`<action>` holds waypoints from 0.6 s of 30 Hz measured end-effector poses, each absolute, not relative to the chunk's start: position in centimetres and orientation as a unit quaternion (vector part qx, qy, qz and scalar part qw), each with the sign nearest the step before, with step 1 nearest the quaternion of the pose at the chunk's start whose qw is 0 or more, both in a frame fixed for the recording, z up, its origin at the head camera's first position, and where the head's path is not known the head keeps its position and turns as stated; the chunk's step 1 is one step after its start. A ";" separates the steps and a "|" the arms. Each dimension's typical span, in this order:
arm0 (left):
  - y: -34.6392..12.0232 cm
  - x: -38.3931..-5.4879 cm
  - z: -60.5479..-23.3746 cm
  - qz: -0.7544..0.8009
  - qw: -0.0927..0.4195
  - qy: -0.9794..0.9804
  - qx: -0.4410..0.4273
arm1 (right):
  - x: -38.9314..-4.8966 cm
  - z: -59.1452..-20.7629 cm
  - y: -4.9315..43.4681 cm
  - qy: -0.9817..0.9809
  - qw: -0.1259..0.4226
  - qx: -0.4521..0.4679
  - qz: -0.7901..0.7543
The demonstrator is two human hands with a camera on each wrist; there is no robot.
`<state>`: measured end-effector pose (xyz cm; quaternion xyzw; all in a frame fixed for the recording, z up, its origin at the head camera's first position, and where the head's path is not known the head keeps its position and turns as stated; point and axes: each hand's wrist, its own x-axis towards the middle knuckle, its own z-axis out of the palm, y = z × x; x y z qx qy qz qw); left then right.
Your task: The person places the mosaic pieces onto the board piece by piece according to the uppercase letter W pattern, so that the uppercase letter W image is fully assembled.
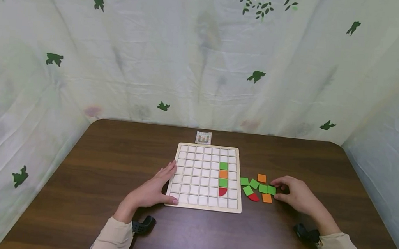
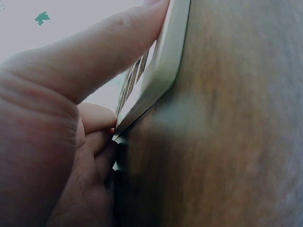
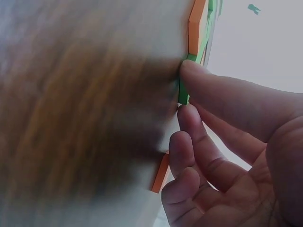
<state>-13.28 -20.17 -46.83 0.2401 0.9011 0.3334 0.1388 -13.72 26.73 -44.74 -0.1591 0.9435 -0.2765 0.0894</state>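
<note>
A pale wooden grid board (image 1: 193, 207) lies on the table, one column holding two green squares, an orange square (image 1: 223, 174) and a red quarter-round tile (image 1: 222, 192). My left hand (image 1: 154, 187) rests at the board's near-left corner, fingers along the left side and thumb on the near edge. In the left wrist view the thumb (image 2: 113, 47) lies against the board's rim (image 2: 163, 66). Right of the board, my right hand (image 1: 296, 192) pinches a green square tile (image 1: 271, 190) at the end of the loose pile. The right wrist view shows this green tile (image 3: 183, 94) between thumb and fingertips.
Several green tiles (image 1: 254, 184), a red tile (image 1: 254, 197) and orange tiles (image 1: 267, 198) lie loose between board and right hand. A small patterned card (image 1: 203, 138) lies behind the board. A cloth curtain (image 1: 204, 62) hangs behind the brown table (image 1: 112, 164).
</note>
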 end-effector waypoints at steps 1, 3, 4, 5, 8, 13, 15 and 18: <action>-20.1 -13.3 -46.8 0.333 0.138 0.901 0.241 | -13.7 -44.7 26.7 0.944 0.089 -0.159 -0.274; -20.1 -13.3 -46.8 0.334 0.137 0.900 0.243 | -13.7 -44.7 26.7 0.945 0.090 -0.162 -0.269; -20.1 -13.3 -46.8 0.335 0.136 0.900 0.242 | -13.7 -44.7 26.7 0.946 0.090 -0.164 -0.265; -20.1 -13.3 -46.8 0.335 0.136 0.901 0.242 | -13.7 -44.7 26.7 0.946 0.091 -0.165 -0.263; -20.2 -13.2 -46.8 0.335 0.134 0.901 0.242 | -13.6 -44.7 26.6 0.949 0.086 -0.168 -0.254; -20.1 -13.2 -46.8 0.335 0.130 0.901 0.243 | -13.4 -44.8 26.6 0.952 0.074 -0.175 -0.241; -20.1 -13.1 -46.8 0.338 0.129 0.900 0.244 | -13.4 -44.8 26.6 0.952 0.072 -0.178 -0.241; -20.1 -13.2 -46.8 0.337 0.133 0.900 0.241 | -13.5 -44.6 26.5 0.952 0.069 -0.176 -0.241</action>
